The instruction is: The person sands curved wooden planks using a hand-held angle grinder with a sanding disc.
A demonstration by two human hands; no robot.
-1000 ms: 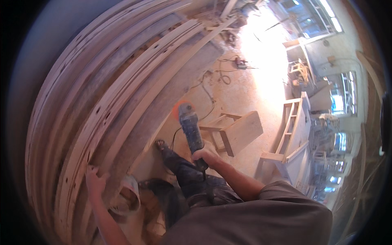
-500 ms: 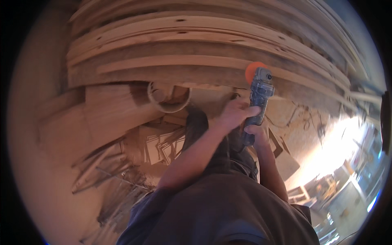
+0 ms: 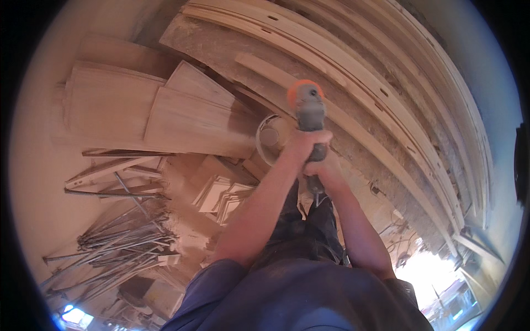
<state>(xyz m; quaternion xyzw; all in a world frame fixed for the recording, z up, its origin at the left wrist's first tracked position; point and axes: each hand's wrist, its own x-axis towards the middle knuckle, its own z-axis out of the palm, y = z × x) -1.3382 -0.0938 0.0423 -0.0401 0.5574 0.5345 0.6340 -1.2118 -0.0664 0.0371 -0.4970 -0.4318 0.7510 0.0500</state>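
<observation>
Hands [image 3: 316, 154] grip grinder [image 3: 310, 118]; disc [image 3: 301, 88] apparently partly hidden.

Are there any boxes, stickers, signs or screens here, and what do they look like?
None that I can make out: no box, sticker, sign or screen shows.
Power tool: grey body with an orange front, held in both hands, left hand above right hand; no label is visible on it.
Around it: stacked wooden boards and a heap of metal rods.
</observation>
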